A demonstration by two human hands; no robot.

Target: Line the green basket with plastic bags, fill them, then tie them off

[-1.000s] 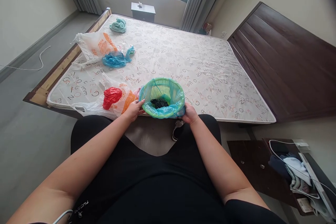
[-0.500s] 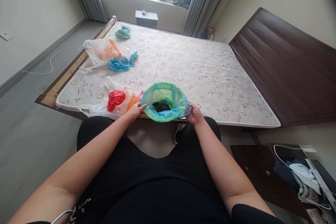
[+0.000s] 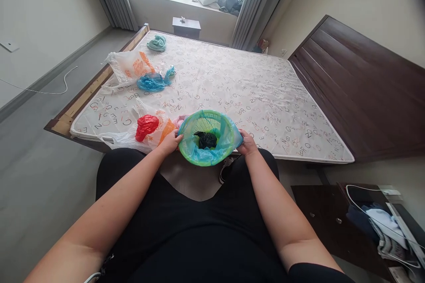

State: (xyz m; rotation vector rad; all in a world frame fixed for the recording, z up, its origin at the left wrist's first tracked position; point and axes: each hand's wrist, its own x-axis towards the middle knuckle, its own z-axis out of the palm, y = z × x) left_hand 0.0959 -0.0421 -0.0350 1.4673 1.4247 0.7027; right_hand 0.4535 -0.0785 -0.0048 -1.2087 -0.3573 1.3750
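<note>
A small green mesh basket (image 3: 212, 120) lined with a blue plastic bag (image 3: 201, 154) is held at the near edge of the mattress (image 3: 259, 93). Something black (image 3: 206, 139) lies at the bottom of it. My left hand (image 3: 170, 142) grips the basket's left rim, fingers closed on the bag's edge. My right hand (image 3: 247, 143) grips the right rim the same way. Just left of my left hand lies a clear bag with orange print (image 3: 159, 129) holding a red bag (image 3: 146, 125).
Farther left on the mattress lie another orange-printed bag (image 3: 131, 65), a crumpled blue bag (image 3: 151, 81) and a folded teal cloth (image 3: 157, 43). A dark wooden headboard (image 3: 358, 88) stands at right. A low dark table (image 3: 335, 221) with clothes and cables is at bottom right.
The basket has come towards me to the mattress edge and tilted slightly, with both hands still on its rim. The camera has lifted a little.
</note>
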